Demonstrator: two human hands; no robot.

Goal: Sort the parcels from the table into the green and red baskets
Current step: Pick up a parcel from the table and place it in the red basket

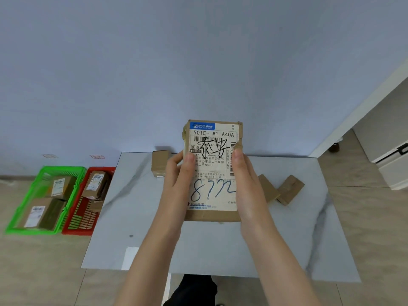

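Left hand [176, 184] and right hand [245, 186] are gripping a labelled parcel [213, 171] upright over the table [136, 217], baskets [72, 195] lying left.

Bare forearms run up to the left hand [176, 180] and right hand [245, 180]. Thumbnails are short and plain. Black clothing [194, 290] shows below the table's [220, 246] near edge, between the forearms.

Brown parcel [213, 214] with white label, green basket [33, 195], red basket [84, 217], grey-veined white table [136, 217].
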